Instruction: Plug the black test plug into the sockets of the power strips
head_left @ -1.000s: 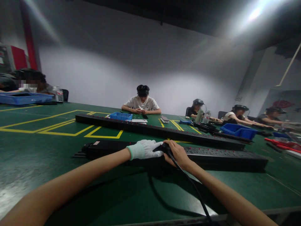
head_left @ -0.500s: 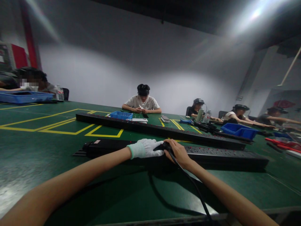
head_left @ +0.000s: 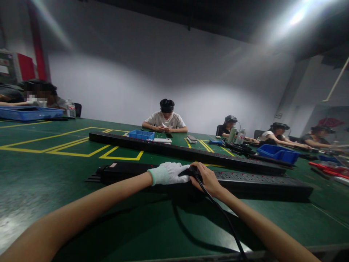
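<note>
A long black power strip (head_left: pixel 253 179) lies across the green table (head_left: pixel 54 182) in front of me. My left hand (head_left: pixel 169 172), in a white glove, rests flat on top of the strip near its middle. My bare right hand (head_left: pixel 208 178) is closed around a black plug (head_left: pixel 191 170) that sits on the strip, touching the gloved fingers. A black cable (head_left: pixel 220 214) runs from the plug back toward me and off the table's near edge.
A second, longer black power strip (head_left: pixel 185 151) lies behind the first. Blue trays (head_left: pixel 141 134) (head_left: pixel 278 153) (head_left: pixel 27 112), bottles and tools stand farther back. Several people sit along the far side. Yellow lines (head_left: pixel 81 153) mark the table.
Both hands stay on the strip and plug. The view has shifted slightly; nothing else has visibly moved.
</note>
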The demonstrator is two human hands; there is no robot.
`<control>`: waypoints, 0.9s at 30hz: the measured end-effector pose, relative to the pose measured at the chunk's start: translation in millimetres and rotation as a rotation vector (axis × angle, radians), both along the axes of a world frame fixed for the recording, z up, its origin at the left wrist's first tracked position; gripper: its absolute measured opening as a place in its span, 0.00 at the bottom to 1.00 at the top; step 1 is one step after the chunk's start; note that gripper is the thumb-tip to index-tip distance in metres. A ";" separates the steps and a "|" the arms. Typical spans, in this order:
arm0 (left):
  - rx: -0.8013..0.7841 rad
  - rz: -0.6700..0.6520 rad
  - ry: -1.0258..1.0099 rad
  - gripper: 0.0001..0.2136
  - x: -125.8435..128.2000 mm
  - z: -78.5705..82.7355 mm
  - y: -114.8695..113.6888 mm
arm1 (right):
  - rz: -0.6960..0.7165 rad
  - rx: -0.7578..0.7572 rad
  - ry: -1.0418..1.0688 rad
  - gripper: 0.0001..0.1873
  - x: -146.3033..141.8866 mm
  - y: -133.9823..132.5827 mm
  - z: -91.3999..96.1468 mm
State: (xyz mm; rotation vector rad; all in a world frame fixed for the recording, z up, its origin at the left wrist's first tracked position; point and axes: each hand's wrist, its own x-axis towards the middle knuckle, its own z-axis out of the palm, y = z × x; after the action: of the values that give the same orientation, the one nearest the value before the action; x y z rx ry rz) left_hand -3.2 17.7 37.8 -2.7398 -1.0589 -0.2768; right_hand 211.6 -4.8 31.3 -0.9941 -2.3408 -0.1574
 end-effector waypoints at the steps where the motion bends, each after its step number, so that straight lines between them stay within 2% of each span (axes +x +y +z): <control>1: -0.004 -0.001 -0.006 0.30 0.1 0.0 0.1 | 0.002 0.001 -0.001 0.18 0.0 0.1 0.2; 8: 0.013 -0.021 -0.008 0.34 1.1 -1.6 1.5 | 0.001 0.031 -0.021 0.19 -0.1 1.3 -3.2; 22: 0.097 -0.015 0.014 0.34 0.4 -3.9 -0.7 | 0.026 0.067 -0.064 0.23 0.7 -0.3 -2.6; 27: 0.124 -0.005 0.011 0.32 1.0 -6.4 -0.4 | -0.014 0.071 -0.032 0.22 -2.9 -0.2 -5.5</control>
State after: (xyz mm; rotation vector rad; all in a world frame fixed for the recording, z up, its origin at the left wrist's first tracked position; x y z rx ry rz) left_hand -2.2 17.3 31.4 -2.6314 -0.9973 -0.3163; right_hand 208.7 -5.0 25.8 -0.9798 -2.3404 -0.2618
